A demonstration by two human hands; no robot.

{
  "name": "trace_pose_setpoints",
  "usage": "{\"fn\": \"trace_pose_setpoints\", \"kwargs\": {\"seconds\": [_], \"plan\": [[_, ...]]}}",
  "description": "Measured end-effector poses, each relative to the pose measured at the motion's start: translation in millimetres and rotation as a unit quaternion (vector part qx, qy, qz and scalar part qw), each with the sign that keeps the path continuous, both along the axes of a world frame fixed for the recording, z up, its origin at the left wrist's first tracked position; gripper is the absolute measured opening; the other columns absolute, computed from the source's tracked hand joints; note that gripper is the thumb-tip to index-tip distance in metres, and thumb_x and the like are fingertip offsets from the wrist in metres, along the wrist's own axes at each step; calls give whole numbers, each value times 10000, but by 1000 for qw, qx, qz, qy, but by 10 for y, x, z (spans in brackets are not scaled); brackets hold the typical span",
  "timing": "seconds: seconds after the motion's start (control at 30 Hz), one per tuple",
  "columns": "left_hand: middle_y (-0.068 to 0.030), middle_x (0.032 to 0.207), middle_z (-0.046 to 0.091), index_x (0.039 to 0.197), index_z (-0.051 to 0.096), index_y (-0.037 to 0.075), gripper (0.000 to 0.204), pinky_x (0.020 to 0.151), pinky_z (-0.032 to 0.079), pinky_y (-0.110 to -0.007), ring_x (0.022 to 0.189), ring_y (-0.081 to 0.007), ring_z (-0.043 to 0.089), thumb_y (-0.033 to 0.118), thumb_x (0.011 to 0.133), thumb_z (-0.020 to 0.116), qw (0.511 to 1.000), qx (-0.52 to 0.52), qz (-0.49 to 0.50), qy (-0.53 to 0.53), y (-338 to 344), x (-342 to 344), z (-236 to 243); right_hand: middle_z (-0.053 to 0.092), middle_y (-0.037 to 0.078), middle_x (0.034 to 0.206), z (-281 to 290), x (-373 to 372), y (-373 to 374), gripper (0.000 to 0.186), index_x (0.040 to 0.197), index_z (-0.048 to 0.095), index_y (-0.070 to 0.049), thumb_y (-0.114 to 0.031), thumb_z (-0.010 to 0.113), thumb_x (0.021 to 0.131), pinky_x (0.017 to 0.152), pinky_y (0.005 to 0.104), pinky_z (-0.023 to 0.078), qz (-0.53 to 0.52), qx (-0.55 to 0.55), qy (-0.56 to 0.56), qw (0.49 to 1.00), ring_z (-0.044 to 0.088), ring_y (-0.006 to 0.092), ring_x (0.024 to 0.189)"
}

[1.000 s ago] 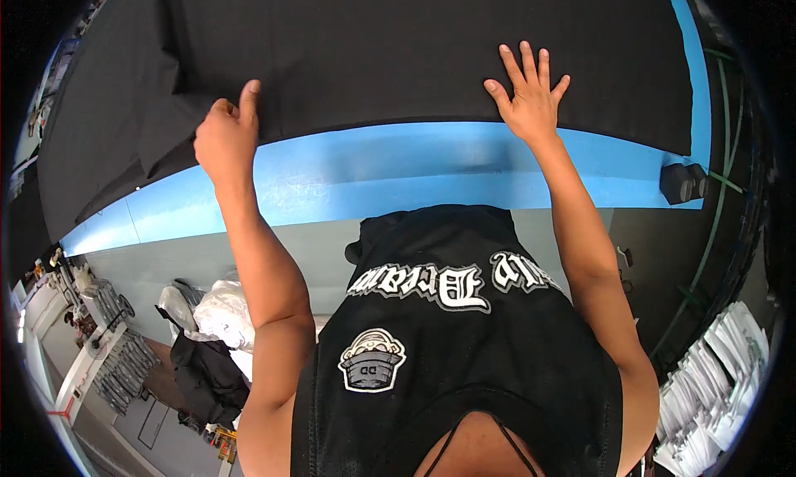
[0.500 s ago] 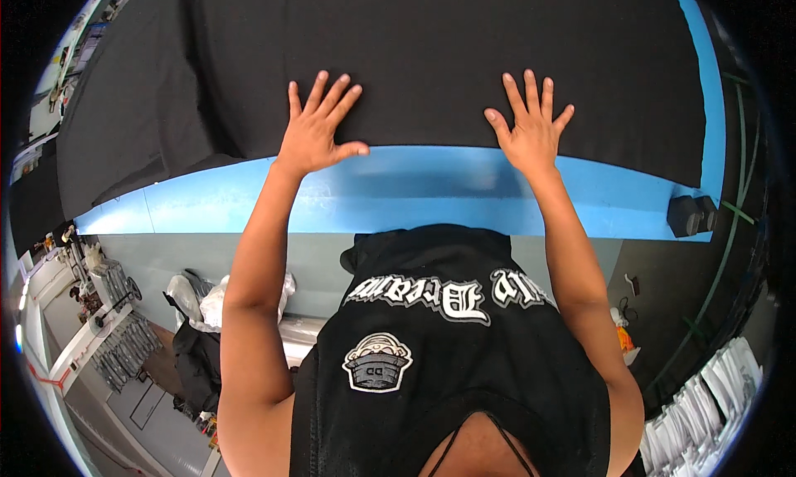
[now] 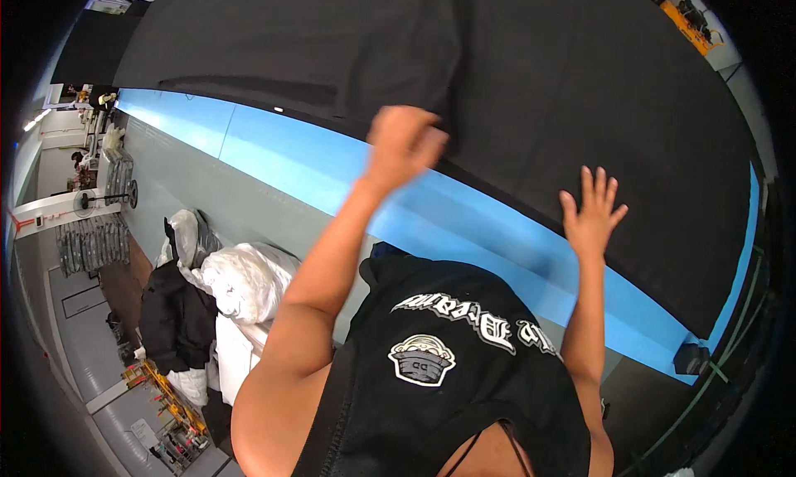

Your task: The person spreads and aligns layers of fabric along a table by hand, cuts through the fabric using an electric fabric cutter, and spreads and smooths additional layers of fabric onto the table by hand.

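Observation:
A broad sheet of black fabric (image 3: pixel 531 71) covers most of a long blue table (image 3: pixel 282 158). My right hand (image 3: pixel 594 216) lies flat on the fabric close to its near edge, fingers spread. Over that same edge, farther left, is my left hand (image 3: pixel 406 145), blurred by motion with its fingers bent. Whether it grips any cloth does not show. A raised fold runs away from me through the fabric just beyond my left hand.
The table's blue border shows along the near and right sides. A dark block (image 3: pixel 690 358) sits at its near right corner. To my left are white plastic-wrapped bundles (image 3: pixel 245 282), dark garments (image 3: pixel 174 319) and a standing fan (image 3: pixel 108 199).
My left hand has lifted from lying flat with spread fingers and bent its fingers. My right hand stays spread on the fabric. The view has turned left, and the fold now shows nearer my hands.

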State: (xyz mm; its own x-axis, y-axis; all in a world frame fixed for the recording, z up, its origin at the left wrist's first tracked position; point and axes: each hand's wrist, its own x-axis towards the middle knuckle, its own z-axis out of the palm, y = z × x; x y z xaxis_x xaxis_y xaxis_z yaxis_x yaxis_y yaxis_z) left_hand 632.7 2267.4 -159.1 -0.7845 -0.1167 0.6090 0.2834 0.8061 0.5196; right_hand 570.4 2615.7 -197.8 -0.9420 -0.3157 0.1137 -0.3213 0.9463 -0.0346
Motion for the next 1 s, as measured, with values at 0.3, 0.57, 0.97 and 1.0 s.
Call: {"fn": "trace_pose_setpoints", "kwargs": {"seconds": [0.3, 0.57, 0.97, 1.0], "plan": [[-96, 969, 596, 1020, 635, 75, 278, 816, 417, -426, 944, -296, 529, 232, 792, 633, 946, -183, 165, -210, -2446, 7, -435, 247, 99, 1495, -91, -81, -707, 577, 1410, 343, -236, -523, 414, 914, 1022, 672, 103, -131, -57, 27, 989, 173, 325, 1391], [-141, 992, 573, 1020, 608, 89, 299, 763, 459, -414, 864, -349, 562, 273, 791, 669, 959, -88, 226, -149, -2239, -295, -542, 204, 58, 1517, -272, -42, -736, 618, 1435, 291, -282, -597, 343, 905, 1044, 657, 59, -170, 5, 13, 985, 125, 305, 1406], [-62, 1265, 539, 1231, 494, 42, 433, 963, 426, -438, 1172, -231, 510, 371, 950, 480, 524, 824, -197, -86, -1755, -335, -366, 232, 69, 1505, -284, -48, -701, 620, 1418, 329, -272, -600, 368, 894, 1043, 656, 56, -163, -17, 17, 986, 153, 314, 1398], [-83, 1264, 536, 1228, 489, 15, 419, 965, 431, -446, 1164, -245, 516, 312, 934, 524, 564, 801, -175, -95, -1755, -284, -334, 232, 69, 1505, -282, -51, -712, 620, 1418, 329, -272, -600, 368, 894, 1043, 656, 56, -164, -15, 13, 986, 153, 314, 1398]]}}
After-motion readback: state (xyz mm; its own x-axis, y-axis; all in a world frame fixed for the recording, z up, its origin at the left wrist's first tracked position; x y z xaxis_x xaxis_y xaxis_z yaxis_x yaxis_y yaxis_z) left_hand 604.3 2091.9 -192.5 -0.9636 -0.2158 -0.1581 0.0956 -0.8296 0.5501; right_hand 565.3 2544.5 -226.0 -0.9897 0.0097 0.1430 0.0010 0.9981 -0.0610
